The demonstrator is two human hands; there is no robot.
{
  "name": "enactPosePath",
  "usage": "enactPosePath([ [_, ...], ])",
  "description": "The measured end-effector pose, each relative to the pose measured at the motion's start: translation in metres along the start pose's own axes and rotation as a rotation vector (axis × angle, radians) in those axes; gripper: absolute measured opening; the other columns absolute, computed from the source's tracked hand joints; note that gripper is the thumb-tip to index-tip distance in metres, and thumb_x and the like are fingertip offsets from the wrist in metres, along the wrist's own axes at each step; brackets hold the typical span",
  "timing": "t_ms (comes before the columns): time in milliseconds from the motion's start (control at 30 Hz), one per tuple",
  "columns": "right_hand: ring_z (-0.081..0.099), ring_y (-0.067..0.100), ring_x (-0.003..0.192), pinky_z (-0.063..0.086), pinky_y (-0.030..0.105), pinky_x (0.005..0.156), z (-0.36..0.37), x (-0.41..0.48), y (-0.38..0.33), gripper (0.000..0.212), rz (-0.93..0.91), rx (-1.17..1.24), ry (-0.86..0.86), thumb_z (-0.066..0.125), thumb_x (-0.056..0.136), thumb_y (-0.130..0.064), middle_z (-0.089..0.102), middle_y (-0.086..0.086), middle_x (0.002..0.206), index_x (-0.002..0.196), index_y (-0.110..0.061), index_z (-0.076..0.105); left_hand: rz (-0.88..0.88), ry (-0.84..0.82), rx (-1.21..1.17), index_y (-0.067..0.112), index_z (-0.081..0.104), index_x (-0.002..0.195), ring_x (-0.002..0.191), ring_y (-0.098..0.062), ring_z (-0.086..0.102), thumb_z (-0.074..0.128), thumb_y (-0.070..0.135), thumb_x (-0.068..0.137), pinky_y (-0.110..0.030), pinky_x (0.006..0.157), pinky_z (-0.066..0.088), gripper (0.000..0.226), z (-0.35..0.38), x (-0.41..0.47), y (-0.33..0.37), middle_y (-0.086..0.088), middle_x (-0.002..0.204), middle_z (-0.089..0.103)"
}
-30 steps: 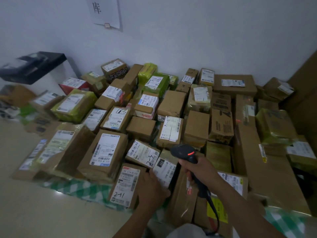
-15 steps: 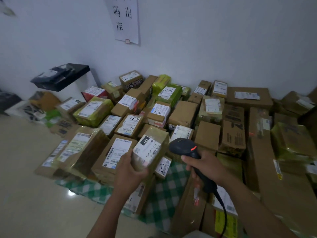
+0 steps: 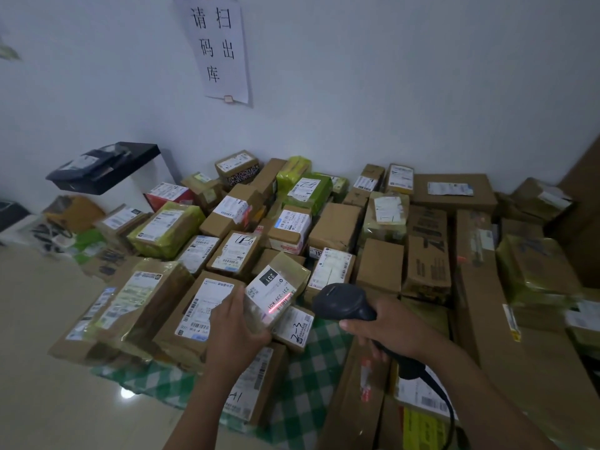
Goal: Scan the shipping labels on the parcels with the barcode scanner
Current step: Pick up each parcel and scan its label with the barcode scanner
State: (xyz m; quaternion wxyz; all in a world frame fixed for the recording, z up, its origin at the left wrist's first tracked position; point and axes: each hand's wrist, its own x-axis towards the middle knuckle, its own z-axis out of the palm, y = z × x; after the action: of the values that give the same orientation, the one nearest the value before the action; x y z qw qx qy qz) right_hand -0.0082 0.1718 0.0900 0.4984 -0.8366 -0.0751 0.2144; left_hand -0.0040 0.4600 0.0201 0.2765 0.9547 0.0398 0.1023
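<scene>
Holding a small taped parcel [image 3: 287,271] in your left grip [image 3: 235,332], you had fingers and thumb wrapped round its near end; the parcel was tilted, its shipping label [image 3: 271,292] facing up toward you, with "231" printed white on a black block; a red scan line [image 3: 279,304] lay across the barcode at the label's lower edge.

Your right grip [image 3: 386,326] was closed round the handle of the black barcode scanner [image 3: 342,302]; scanner head pointed left at the held parcel, just beside it, not touching; its black cable [image 3: 436,393] ran down along your right forearm toward the bottom edge.

Just below the held parcel sat a small box hand-marked "2-3" [image 3: 293,331]; to its left a brown box with a large white label [image 3: 203,308] lay partly behind your left grip; whether the held parcel touched either one, can't tell.

The rest of the parcels [image 3: 334,227] were packed close together, mostly brown cartons, some in yellow-green wrap, many with white labels up; they sat on a green-and-white checked cloth [image 3: 311,368] that showed between your arms; a long brown carton [image 3: 487,306] ran along the right side.

Pale glossy floor [image 3: 48,368] was on the left; a paper sign [image 3: 219,47] with handwritten characters hung on the white wall behind the pile; a black shelf [image 3: 130,164] holding dark items stood at the left by the wall.
</scene>
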Motion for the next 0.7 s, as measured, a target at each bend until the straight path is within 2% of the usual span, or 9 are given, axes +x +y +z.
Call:
enactPosePath([
  [100,0.059,0.015,0.045,0.048,0.024,0.047,0.000,-0.002,0.001,0.014,0.001,-0.003,-0.012,0.069,0.090,-0.039,0.068,0.011,0.066,0.091,-0.027,0.060,0.002,0.003,0.040,0.016,0.033,0.145,0.121,-0.019,0.046,0.082,0.036,0.071,-0.030,0.102,0.026,0.091,0.000,0.000,0.003,-0.002,0.130,0.052],
  [233,0.059,0.016,0.045,0.048,0.022,0.046,-0.002,-0.005,0.001,0.021,0.006,0.013,-0.009,0.069,0.090,-0.037,0.068,0.012,0.064,0.104,-0.023,0.063,-0.002,-0.004,0.056,0.014,0.032,0.147,0.124,-0.020,0.044,0.081,0.036,0.072,-0.033,0.106,0.027,0.093,0.000,-0.001,0.003,-0.003,0.134,0.050],
  [333,0.059,0.016,0.046,0.047,0.022,0.046,-0.003,-0.007,0.000,0.021,0.008,0.012,-0.012,0.069,0.090,-0.036,0.068,0.017,0.066,0.106,-0.022,0.063,-0.003,-0.011,0.056,0.013,0.033,0.147,0.125,-0.021,0.045,0.082,0.034,0.071,-0.033,0.106,0.026,0.093,0.000,-0.002,0.003,-0.004,0.134,0.050],
  [467,0.057,0.014,0.043,0.046,0.021,0.045,-0.002,-0.008,0.001,0.024,0.016,0.029,-0.027,0.069,0.091,-0.035,0.065,0.006,0.057,0.109,-0.022,0.063,0.007,-0.007,0.048,0.014,0.036,0.144,0.119,-0.018,0.047,0.083,0.033,0.071,-0.029,0.102,0.024,0.089,0.000,-0.003,0.007,-0.003,0.128,0.053],
  [533,0.057,0.013,0.043,0.046,0.022,0.045,-0.003,-0.008,0.002,0.022,0.016,0.040,-0.030,0.069,0.090,-0.035,0.065,0.007,0.058,0.107,-0.022,0.063,-0.007,-0.009,0.033,0.016,0.034,0.145,0.120,-0.016,0.045,0.082,0.034,0.071,-0.030,0.104,0.026,0.090,-0.001,-0.004,0.009,-0.001,0.129,0.052],
  [600,0.057,0.016,0.043,0.047,0.022,0.045,-0.004,-0.008,0.003,0.020,0.013,0.043,-0.014,0.070,0.090,-0.036,0.066,0.016,0.062,0.099,-0.019,0.064,-0.018,-0.007,0.035,0.017,0.032,0.147,0.120,-0.016,0.044,0.080,0.036,0.072,-0.032,0.104,0.028,0.091,-0.001,-0.006,0.011,-0.001,0.130,0.051],
  [667,0.058,0.020,0.046,0.047,0.024,0.047,-0.005,-0.008,0.004,0.031,0.014,0.050,0.025,0.069,0.090,-0.038,0.066,0.025,0.067,0.093,-0.007,0.066,-0.032,0.005,0.043,0.016,0.033,0.146,0.117,-0.017,0.045,0.080,0.040,0.072,-0.033,0.103,0.031,0.090,-0.001,-0.009,0.014,-0.002,0.130,0.051],
  [700,0.058,0.022,0.046,0.047,0.025,0.048,-0.005,-0.008,0.005,0.036,0.022,0.065,0.052,0.069,0.090,-0.039,0.067,0.024,0.066,0.090,-0.003,0.066,-0.056,-0.003,0.039,0.016,0.033,0.145,0.118,-0.018,0.045,0.079,0.045,0.073,-0.035,0.104,0.034,0.090,-0.001,-0.010,0.016,-0.003,0.132,0.051],
])
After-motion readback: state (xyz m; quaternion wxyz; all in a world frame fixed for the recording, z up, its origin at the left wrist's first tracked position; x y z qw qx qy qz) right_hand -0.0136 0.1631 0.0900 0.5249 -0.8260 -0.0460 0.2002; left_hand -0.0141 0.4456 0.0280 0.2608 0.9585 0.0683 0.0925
